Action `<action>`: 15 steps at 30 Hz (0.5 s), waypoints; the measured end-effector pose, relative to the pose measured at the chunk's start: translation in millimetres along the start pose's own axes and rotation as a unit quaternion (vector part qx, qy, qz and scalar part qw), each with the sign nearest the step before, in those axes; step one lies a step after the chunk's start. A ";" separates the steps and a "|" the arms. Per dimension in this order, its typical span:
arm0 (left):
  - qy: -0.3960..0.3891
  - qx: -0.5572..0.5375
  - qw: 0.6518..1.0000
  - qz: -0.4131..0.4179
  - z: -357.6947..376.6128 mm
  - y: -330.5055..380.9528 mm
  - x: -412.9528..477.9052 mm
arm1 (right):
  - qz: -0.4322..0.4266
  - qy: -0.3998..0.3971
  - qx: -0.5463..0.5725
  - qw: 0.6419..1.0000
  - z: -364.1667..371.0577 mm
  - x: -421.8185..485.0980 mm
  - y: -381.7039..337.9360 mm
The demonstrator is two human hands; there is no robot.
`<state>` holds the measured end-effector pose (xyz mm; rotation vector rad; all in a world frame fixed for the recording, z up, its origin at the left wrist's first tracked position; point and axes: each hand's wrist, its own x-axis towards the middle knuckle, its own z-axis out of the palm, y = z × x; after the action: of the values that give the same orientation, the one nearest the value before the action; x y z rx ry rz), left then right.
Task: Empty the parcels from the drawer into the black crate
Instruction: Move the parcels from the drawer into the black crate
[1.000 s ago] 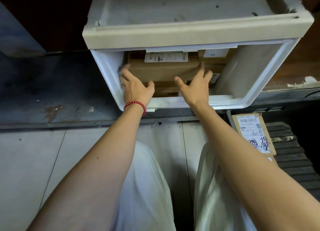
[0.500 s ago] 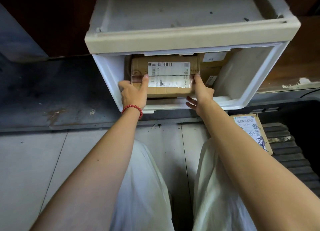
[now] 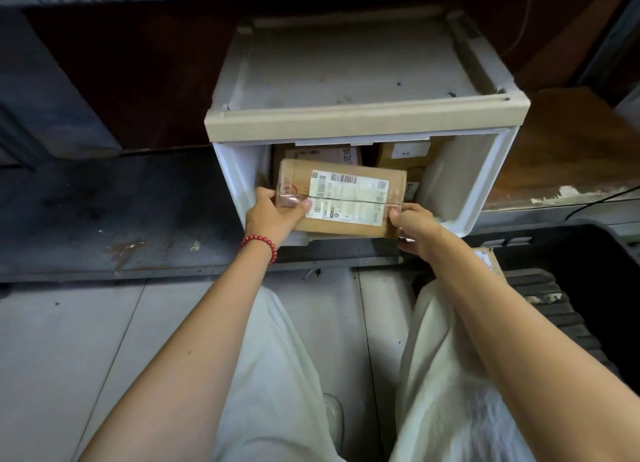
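Observation:
A brown cardboard parcel (image 3: 346,198) with a white shipping label is held at the mouth of the white plastic drawer (image 3: 460,184). My left hand (image 3: 273,216), with a red bead bracelet at the wrist, grips its left end. My right hand (image 3: 414,226) grips its right end. Behind it, more parcels stay inside the drawer: a pinkish one (image 3: 329,155) and a brown box (image 3: 408,153). The black crate (image 3: 588,271) is at the lower right, with one labelled parcel (image 3: 486,259) showing in it behind my right forearm.
The drawer unit sits on a dark, stained platform (image 3: 104,212) with a metal edge. Grey floor tiles (image 3: 69,340) lie below, and my legs in white trousers fill the lower middle. A brown wooden surface (image 3: 571,143) is to the right of the drawer.
Both hands went from reaching into the drawer to gripping the labelled parcel by its ends and have drawn it out toward me, past the drawer's front edge.

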<state>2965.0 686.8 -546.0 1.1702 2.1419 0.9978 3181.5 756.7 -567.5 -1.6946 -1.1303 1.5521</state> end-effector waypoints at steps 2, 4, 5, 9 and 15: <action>0.010 -0.023 1.000 0.003 -7.6 2.9 -9.2 | -0.001 -0.015 -0.009 1.000 -7.3 -4.0 1.7; 0.011 -0.041 0.999 0.004 -13.6 4.6 -16.9 | -0.011 -0.018 -0.026 0.999 -14.5 -8.6 3.3; 0.009 -0.046 0.999 0.008 -15.6 6.1 -21.1 | -0.014 -0.022 -0.034 0.999 -17.6 -11.1 3.4; -0.008 -0.046 0.999 0.017 -17.3 12.1 -37.1 | -0.026 -0.033 -0.025 0.999 -28.2 -22.0 5.4; -0.041 -0.003 0.999 0.007 -14.0 12.1 -45.6 | -0.071 -0.087 -0.044 0.993 -36.3 -45.9 3.8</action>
<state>2984.1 647.0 -524.3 1.2043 2.0679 0.9452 3219.3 719.7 -542.2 -1.5203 -1.3965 1.6051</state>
